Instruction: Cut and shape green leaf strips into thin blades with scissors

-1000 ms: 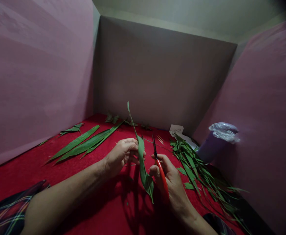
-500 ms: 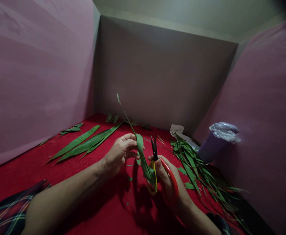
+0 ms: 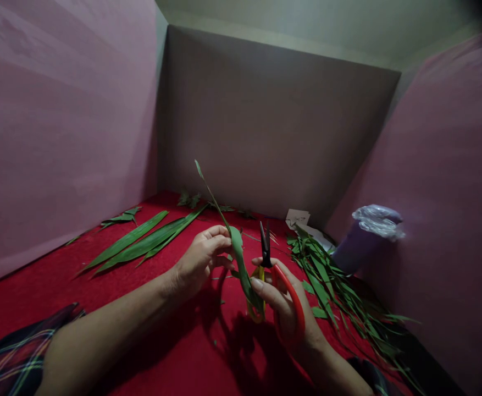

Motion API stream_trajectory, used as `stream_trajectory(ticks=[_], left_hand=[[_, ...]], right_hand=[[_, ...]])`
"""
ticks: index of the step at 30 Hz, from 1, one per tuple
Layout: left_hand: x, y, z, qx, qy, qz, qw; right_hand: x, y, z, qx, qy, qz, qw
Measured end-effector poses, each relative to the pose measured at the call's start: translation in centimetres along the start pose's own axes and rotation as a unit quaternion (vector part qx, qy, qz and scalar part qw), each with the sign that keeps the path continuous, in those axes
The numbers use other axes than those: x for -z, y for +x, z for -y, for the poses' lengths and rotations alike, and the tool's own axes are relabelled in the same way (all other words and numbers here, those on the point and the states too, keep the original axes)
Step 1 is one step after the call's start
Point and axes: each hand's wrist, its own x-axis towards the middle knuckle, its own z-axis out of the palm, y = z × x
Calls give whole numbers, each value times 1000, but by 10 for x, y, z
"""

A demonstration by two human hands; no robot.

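Note:
Pinched between the thumb and fingers of my left hand (image 3: 203, 254) is a long green leaf (image 3: 239, 254), its thin stem rising up and to the left. The leaf's broad lower part curves down toward my right hand (image 3: 284, 302). That hand is closed around scissors (image 3: 291, 291) with one red and one yellow handle. Their dark blades point up, slightly parted, to the right of the leaf. My right thumb lies close to the leaf's lower end; whether it presses on the leaf is hard to tell.
Several long leaves (image 3: 142, 246) lie on the red cloth (image 3: 154, 324) at left. A heap of leafy stems (image 3: 327, 275) is at right, beside a purple bin (image 3: 350, 247) with a plastic liner. A white card (image 3: 297, 216) and thin sticks (image 3: 272, 236) are at the back.
The scissors have shifted slightly up and right, and their blades are a little wider apart. My right thumb has moved left toward the leaf. My left hand has barely moved.

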Motion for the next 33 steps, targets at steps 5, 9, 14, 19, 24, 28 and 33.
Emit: stream_trajectory(ticks=[5, 9, 14, 19, 24, 28, 33], left_hand=[[1, 1, 0, -6, -7, -13, 1000], [0, 0, -1, -6, 7, -25, 1000], [-2, -1, -1, -32, 29, -57, 997], [-1, 0, 0, -20, 57, -47, 997], [-6, -5, 1, 26, 88, 64, 994], [-8, -9, 6, 46, 130, 104, 985], [-6, -7, 10, 55, 129, 83, 987]], right_hand=[[-2, -1, 4, 13, 0, -2, 1000], [-4, -1, 2, 42, -8, -14, 999], [-5, -5, 0, 103, -56, -65, 991], [-2, -8, 1, 165, -148, -122, 968], [0, -5, -1, 182, -177, -146, 956], [0, -5, -3, 185, -186, -139, 955], [-1, -7, -4, 180, -174, -122, 961]])
